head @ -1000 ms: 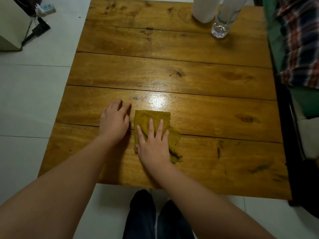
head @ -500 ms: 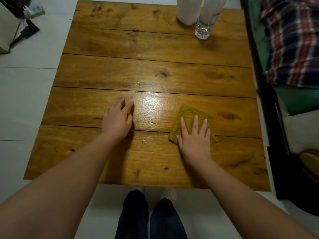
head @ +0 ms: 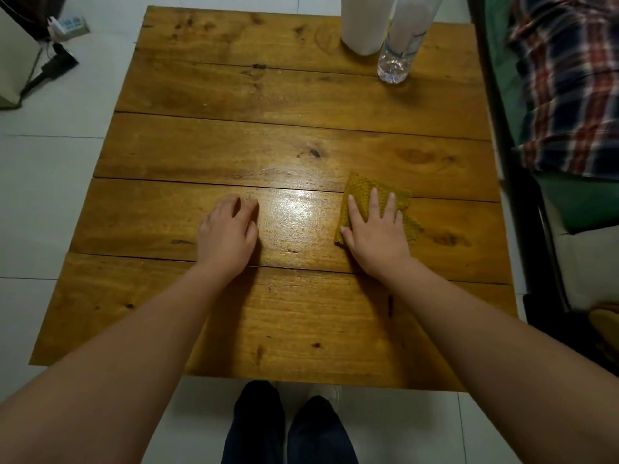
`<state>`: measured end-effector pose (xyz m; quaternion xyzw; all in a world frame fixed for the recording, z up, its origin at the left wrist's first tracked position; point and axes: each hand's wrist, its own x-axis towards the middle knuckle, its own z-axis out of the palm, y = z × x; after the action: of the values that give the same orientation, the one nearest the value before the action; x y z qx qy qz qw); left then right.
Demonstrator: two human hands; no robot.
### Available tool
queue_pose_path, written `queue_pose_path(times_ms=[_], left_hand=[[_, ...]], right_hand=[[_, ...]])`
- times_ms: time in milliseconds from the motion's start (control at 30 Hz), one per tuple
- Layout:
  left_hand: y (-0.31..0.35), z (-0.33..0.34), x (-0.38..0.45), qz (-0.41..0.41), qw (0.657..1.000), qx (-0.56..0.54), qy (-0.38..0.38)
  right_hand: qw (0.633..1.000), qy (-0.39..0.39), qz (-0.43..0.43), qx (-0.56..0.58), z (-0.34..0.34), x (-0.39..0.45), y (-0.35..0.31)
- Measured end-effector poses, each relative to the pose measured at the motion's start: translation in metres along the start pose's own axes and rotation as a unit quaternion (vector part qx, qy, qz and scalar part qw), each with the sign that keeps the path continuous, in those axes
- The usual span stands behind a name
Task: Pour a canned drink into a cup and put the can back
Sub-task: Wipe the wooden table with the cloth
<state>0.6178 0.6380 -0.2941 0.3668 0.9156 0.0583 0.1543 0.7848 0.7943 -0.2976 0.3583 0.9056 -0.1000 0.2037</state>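
The right hand (head: pixel 376 234) presses flat, fingers straight and spread, on a yellow cloth (head: pixel 376 192) on the wooden counter (head: pixel 268 135). The left hand (head: pixel 227 234) rests beside, fingers loosely bent, holding nothing. At the far edge stand a clear bottle (head: pixel 398 51) and a white cylinder (head: pixel 363 25), perhaps the cup.

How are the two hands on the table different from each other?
The right hand presses flat on a yellow cloth; the left hand rests on the bare wooden table and touches no cloth. The right hand's fingers are straight and spread, the left hand's are closer together and slightly bent. Both lie palm down on the near half of the table, and neither holds a can or cup.
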Motion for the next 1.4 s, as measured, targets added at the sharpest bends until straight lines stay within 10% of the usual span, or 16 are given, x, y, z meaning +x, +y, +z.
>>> queue_pose_path(times_ms=[1400], left_hand=[[0.113, 0.035, 0.009, 0.035, 0.979, -0.2, 0.016]], right_hand=[[0.954, 0.145, 0.05, 0.258, -0.03, 0.029, 0.063]])
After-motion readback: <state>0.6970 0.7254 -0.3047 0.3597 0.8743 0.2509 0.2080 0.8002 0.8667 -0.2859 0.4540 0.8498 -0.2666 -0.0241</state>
